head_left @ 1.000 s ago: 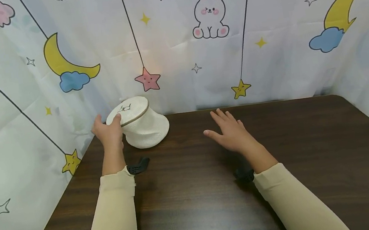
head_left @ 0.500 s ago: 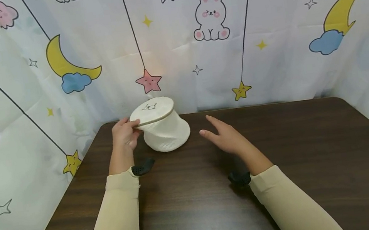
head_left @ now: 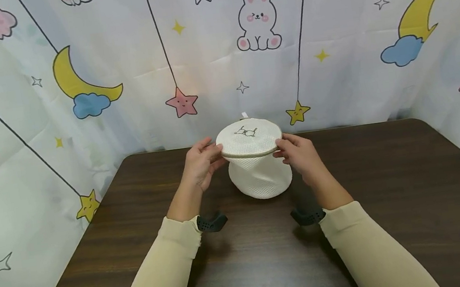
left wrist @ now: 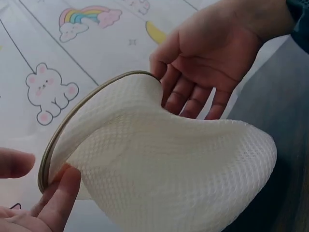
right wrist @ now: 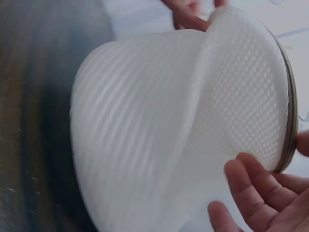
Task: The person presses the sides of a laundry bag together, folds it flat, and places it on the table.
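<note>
A white mesh laundry bag (head_left: 260,176) stands on the table at mid-view, its waist creased inward. Dark line embroidery (head_left: 246,131) marks its round top, which tilts toward me. An olive zip band (left wrist: 91,94) runs around the top edge. At the left of that edge my left hand (head_left: 199,164) pinches the rim, thumb above and fingers below. My right hand (head_left: 303,155) grips the rim's right side the same way. In the right wrist view, the fingers (right wrist: 256,193) of my right hand lie beside the mesh wall. What the bag contains is hidden.
The dark wooden table (head_left: 246,267) extends around the bag to both sides. Behind it hangs a white curtain (head_left: 210,59) printed with moons, stars and rabbits. Black wrist devices (head_left: 213,222) sit under both wrists.
My left hand has carried the mesh bag rightward from the table's left back to the middle, and slightly nearer. My right hand, free before, now holds the rim's right side.
</note>
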Demonstrator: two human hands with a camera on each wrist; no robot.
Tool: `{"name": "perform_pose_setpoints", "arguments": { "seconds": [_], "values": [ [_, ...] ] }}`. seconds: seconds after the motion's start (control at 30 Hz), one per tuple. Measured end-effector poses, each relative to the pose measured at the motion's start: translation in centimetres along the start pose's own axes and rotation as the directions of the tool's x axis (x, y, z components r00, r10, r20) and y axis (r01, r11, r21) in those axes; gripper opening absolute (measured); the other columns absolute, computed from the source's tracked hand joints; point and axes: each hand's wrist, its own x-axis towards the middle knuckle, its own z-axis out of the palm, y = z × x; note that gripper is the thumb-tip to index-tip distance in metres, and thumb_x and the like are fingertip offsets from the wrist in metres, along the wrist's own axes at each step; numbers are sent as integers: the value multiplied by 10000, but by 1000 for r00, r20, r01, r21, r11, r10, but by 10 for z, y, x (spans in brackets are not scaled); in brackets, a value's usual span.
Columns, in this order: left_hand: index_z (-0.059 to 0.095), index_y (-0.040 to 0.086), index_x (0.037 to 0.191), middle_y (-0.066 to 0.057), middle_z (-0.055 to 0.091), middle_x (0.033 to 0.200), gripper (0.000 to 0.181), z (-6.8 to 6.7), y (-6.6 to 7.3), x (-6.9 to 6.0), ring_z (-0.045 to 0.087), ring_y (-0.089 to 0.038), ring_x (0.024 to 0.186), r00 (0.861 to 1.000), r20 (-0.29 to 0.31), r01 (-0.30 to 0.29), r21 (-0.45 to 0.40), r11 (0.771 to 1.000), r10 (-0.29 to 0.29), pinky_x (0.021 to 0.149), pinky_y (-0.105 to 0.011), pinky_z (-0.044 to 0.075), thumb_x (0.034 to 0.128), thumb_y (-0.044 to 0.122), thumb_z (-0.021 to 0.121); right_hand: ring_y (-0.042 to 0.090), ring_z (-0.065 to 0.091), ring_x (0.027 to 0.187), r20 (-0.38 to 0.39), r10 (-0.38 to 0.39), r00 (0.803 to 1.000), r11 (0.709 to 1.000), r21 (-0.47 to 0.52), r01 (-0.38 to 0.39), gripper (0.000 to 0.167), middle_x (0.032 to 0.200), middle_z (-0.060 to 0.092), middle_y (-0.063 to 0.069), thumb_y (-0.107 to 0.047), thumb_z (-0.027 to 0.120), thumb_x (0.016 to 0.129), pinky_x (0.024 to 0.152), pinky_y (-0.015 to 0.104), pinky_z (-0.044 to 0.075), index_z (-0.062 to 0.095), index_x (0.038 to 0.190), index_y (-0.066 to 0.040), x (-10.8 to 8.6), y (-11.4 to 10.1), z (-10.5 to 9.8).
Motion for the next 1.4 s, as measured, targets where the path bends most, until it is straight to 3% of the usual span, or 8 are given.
{"name": "perform_pose_setpoints", "arguments": {
  "seconds": [0.27, 0.43, 0.53, 0.77, 0.97, 1.2, 1.3, 1.4],
  "values": [
    [543, -49, 1303, -61, 684, 937, 326, 8, 0, -8, 687, -136, 758, 988, 154, 17, -26, 1000, -13, 740, -323, 591, 1018, 104, 501, 54, 649, 709, -38, 10, 999, 959, 283, 2, 490, 831, 671, -95, -129, 538, 993, 746, 255, 554, 446, 1468, -48, -3, -11, -23],
    [557, -31, 1271, -27, 669, 896, 294, 8, -1, -8, 659, -118, 727, 986, 164, 33, 4, 999, -34, 683, -290, 575, 1001, 81, 523, 57, 654, 672, 0, 17, 1000, 912, 411, -16, 552, 862, 647, -64, -100, 608, 970, 710, 247, 549, 416, 1484, -47, -5, -14, -32],
    [548, -28, 1300, -19, 668, 901, 329, 8, -2, -8, 654, -112, 720, 985, 168, 27, 21, 999, -30, 662, -274, 566, 991, 85, 557, 63, 646, 681, 11, 17, 1000, 905, 426, -20, 571, 883, 638, -63, -114, 643, 954, 691, 245, 536, 427, 1478, -50, -5, -14, -36],
    [585, 1, 1248, 2, 645, 837, 310, 12, -8, -7, 600, -110, 669, 990, 138, -5, 45, 999, -2, 618, -249, 535, 958, 99, 634, 81, 599, 693, 31, 43, 999, 930, 364, -51, 584, 872, 604, -64, -189, 659, 952, 697, 263, 513, 426, 1483, -118, -4, -12, -41],
    [572, 36, 1242, 33, 629, 791, 329, 18, -16, -8, 560, -118, 656, 995, 100, -30, 91, 995, 21, 616, -259, 502, 942, 129, 667, 125, 551, 859, 83, 113, 990, 986, 110, -122, 599, 1022, 518, -30, -356, 587, 984, 818, 374, 483, 357, 1518, -210, -2, -10, -42],
    [540, 58, 1298, 47, 629, 763, 387, 24, -26, -6, 577, -111, 658, 997, 82, -16, 136, 991, 5, 617, -273, 501, 947, 167, 661, 223, 534, 962, 158, 193, 968, 981, -51, -188, 682, 979, 529, 17, -319, 545, 995, 929, 582, 415, 193, 1578, -283, 0, -4, -46],
    [526, 79, 1327, 39, 641, 787, 408, 25, -29, -6, 605, -165, 730, 995, 100, -5, 178, 984, -13, 706, -361, 543, 952, 179, 652, 289, 509, 1094, 202, 225, 953, 974, -81, -213, 705, 965, 514, 29, -287, 518, 1002, 1000, 705, 319, 126, 1589, -313, 2, 0, -47],
    [496, 113, 1365, 15, 650, 820, 443, 25, -33, -6, 616, -202, 779, 992, 122, 5, 214, 977, -32, 766, -433, 557, 953, 176, 647, 307, 470, 1114, 217, 235, 947, 971, -96, -219, 709, 970, 468, 57, -261, 497, 1006, 1013, 714, 315, 100, 1590, -325, 3, 6, -47]
  ]
}}
